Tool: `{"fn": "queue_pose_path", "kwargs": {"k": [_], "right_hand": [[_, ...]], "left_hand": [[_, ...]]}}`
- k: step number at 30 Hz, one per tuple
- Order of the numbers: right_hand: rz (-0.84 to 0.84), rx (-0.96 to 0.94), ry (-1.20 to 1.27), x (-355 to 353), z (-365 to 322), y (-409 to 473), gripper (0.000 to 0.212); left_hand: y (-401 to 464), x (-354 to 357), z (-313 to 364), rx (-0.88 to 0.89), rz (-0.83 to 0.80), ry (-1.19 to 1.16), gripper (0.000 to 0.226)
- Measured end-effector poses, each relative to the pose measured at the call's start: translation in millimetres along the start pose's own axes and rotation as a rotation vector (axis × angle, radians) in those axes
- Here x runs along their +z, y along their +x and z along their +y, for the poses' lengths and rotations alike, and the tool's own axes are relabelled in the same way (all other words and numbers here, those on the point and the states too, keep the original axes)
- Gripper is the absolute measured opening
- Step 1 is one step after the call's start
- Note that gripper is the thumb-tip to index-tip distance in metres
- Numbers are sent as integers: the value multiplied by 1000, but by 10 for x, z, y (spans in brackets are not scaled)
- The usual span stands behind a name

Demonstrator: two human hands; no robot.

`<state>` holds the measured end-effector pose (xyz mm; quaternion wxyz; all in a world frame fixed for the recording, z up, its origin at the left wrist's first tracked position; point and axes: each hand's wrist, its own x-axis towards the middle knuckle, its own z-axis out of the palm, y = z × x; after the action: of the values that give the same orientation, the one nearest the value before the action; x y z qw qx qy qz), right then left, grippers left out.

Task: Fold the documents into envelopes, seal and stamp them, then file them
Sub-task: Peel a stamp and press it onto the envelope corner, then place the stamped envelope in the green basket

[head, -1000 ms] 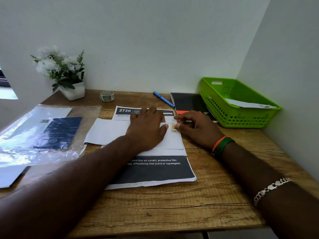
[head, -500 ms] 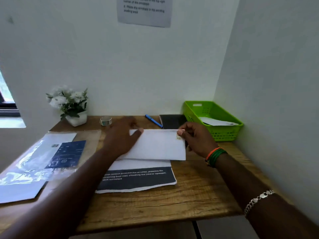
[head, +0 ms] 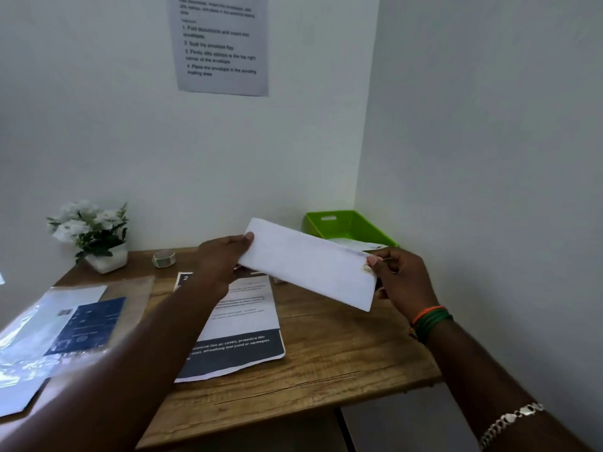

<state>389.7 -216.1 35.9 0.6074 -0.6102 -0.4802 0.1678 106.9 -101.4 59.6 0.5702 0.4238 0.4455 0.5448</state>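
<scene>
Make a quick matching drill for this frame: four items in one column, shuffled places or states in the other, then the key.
Items:
1. white envelope
2. green basket
3. roll of tape
4. instruction sheet

Places or states:
A. stuck on the back wall
B. held above the desk, left hand at one end, right hand at the other
C. on the desk beside the potted flowers
D. in the desk's far right corner, an envelope inside

Pairs: 1-B, 2-D, 3-C, 4-A
</scene>
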Motion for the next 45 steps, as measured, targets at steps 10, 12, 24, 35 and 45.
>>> {"fn": "queue_pose_path", "kwargs": {"k": [10, 12, 24, 35, 45], "right_hand": [[450, 417, 359, -120, 149, 405, 13], [470, 433, 377, -30, 150, 447, 16], [316, 440, 281, 243, 246, 877, 39], [588, 81, -27, 393, 327, 318, 7], [-277, -288, -355, 1417, 287, 98, 9]], "left_hand": [[32, 1026, -591, 117, -175, 378, 29], [3, 1158, -725, 256, -160, 541, 38], [-9, 1357, -907, 310, -155, 539, 49], [25, 535, -679, 473, -208, 769, 35], [611, -1147, -287, 367, -83, 1177, 57]]}}
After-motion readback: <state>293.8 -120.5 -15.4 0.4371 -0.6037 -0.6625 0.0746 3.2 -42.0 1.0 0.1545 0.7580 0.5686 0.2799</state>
